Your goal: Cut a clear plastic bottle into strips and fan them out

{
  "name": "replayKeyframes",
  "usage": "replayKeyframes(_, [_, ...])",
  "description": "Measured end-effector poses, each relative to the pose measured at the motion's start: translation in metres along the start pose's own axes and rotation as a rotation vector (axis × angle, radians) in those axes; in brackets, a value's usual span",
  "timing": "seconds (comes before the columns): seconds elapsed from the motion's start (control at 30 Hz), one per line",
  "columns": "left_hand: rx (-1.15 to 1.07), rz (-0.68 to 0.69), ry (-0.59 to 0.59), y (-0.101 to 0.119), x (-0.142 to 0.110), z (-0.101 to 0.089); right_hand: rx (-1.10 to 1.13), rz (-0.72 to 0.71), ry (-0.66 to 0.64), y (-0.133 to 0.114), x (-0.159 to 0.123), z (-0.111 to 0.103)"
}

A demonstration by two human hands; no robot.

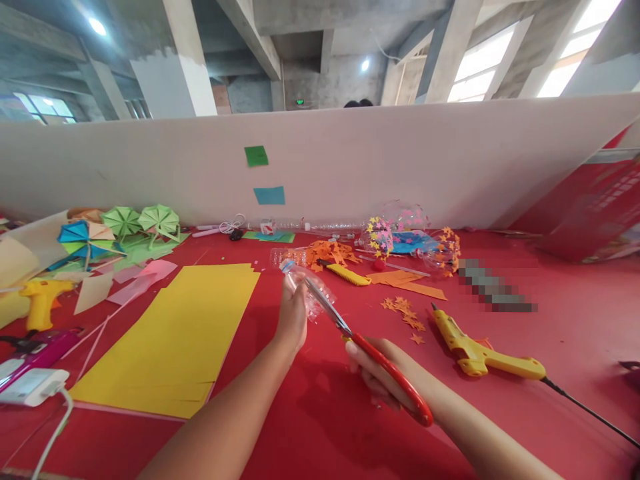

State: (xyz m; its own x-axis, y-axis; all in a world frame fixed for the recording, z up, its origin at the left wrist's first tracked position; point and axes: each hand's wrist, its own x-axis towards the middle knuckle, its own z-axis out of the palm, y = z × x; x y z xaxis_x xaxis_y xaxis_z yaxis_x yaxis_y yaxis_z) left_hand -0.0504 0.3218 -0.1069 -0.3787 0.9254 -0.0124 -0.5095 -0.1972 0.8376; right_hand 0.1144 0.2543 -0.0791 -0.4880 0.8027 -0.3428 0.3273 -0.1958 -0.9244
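My left hand (294, 307) is closed around the neck end of a clear plastic bottle (320, 299), whose cut body spreads out to the right. In my right hand (383, 373) is a pair of scissors (385, 363) with red handles. Their metal blades point up and left, reaching the bottle close to my left fingers. Whether the blades touch the plastic I cannot tell. Behind the bottle lie a yellow utility knife (350, 274) and a pile of orange paper scraps (333, 253).
Yellow paper sheets (175, 333) lie to the left. A yellow glue gun (485, 353) rests at right, its cord running off the edge; another glue gun (43, 300) is far left. Star-covered bottle pieces (380, 237), orange paper stars (407, 313) and paper umbrellas (123, 223) stand behind. A white partition (320, 160) closes the back.
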Motion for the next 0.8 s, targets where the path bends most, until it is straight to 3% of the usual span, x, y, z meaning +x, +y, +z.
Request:
replayKeyframes(0.5, [0.014, 0.005, -0.023, -0.0024, 0.0000, -0.0016, -0.138, 0.085, 0.108, -0.0066, -0.0006, 0.0040])
replayKeyframes(0.8, [0.010, 0.010, -0.037, -0.0024, -0.0050, 0.0002, -0.004, -0.001, 0.029, 0.0018, 0.0014, -0.0003])
